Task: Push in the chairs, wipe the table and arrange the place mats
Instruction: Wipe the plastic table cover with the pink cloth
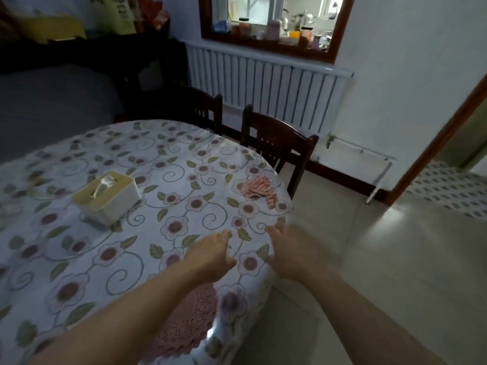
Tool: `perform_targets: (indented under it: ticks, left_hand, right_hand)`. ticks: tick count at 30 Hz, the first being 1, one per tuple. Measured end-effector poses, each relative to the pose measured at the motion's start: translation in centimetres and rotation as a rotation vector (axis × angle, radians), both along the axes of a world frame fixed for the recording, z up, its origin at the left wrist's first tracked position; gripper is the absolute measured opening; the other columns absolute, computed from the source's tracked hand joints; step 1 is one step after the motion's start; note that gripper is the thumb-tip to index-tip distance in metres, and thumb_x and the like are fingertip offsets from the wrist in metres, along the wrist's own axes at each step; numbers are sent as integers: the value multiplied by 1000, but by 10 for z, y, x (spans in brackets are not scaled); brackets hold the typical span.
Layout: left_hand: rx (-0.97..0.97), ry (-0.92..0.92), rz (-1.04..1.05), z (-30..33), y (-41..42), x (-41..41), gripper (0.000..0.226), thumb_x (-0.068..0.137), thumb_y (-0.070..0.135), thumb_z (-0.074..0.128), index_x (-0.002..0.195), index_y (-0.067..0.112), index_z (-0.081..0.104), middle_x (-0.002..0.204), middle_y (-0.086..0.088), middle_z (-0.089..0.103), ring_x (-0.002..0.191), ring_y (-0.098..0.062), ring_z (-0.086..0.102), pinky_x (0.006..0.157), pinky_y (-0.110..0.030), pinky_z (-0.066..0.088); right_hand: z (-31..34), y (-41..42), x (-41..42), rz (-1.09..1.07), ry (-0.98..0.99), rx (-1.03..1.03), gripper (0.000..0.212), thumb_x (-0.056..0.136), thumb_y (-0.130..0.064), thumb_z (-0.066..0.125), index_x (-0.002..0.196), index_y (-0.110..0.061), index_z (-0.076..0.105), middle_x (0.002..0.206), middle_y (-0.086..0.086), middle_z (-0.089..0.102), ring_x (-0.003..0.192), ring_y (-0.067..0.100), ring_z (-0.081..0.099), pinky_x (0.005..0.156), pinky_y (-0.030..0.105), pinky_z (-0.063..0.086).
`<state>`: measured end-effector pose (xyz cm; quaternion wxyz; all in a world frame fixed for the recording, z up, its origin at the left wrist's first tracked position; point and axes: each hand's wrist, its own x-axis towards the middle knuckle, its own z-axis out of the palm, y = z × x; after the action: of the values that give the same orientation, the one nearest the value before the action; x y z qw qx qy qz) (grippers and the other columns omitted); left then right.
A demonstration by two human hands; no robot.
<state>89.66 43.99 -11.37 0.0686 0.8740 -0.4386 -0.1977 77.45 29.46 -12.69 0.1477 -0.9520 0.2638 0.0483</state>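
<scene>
A round table (79, 159) wears a white cloth printed with flowers. My left hand (212, 255) hovers over its near right part, fingers loosely spread, holding nothing. My right hand (292, 255) reaches past the table's right edge, blurred, fingers apart and empty. A pink crocheted place mat (188, 325) lies under my left forearm near the front edge. A crumpled pink striped cloth (259, 191) rests at the right rim, beyond both hands. Two dark wooden chairs (279, 143) (203, 106) stand close against the table's far right side.
A cream tissue box (108, 197) sits left of centre on the table. A white radiator (263, 83) lines the wall behind the chairs, below a wood-framed window (271, 25). Pale tiled floor (395, 259) stretches right toward a doorway (448, 143).
</scene>
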Motion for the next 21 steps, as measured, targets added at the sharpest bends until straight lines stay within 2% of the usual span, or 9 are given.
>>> perform_targets:
  ticks: [5, 12, 16, 21]
  left_hand:
    - [53, -16, 94, -15, -36, 56, 64, 87, 45, 55, 139, 20, 29, 142, -6, 43, 126, -26, 45, 99, -39, 40]
    - [81, 56, 186, -48, -85, 106, 60, 86, 46, 54, 136, 20, 31, 138, -5, 45, 122, -25, 48, 93, -39, 42]
    - [118, 102, 242, -67, -107, 120, 60, 87, 45, 52, 136, 19, 30, 140, -4, 44, 123, -25, 46, 96, -39, 39]
    - [133, 146, 386, -86, -138, 129, 51, 88, 41, 49, 131, 18, 35, 135, -6, 48, 118, -28, 50, 93, -39, 42]
  right_hand:
    - [-19, -43, 53, 106, 53, 11, 57, 90, -32, 56, 138, -13, 33, 146, 11, 29, 132, 29, 30, 105, 38, 31]
    - [-50, -113, 111, 151, 140, -31, 55, 91, -30, 53, 138, -12, 30, 144, 12, 30, 128, 29, 35, 100, 39, 37]
    - [-74, -150, 145, 189, 142, 9, 52, 89, -25, 56, 134, -13, 34, 139, 11, 34, 125, 29, 37, 95, 36, 36]
    - [-103, -189, 186, 272, 145, 5, 45, 88, -20, 53, 130, -12, 40, 138, 14, 35, 120, 31, 42, 91, 36, 41]
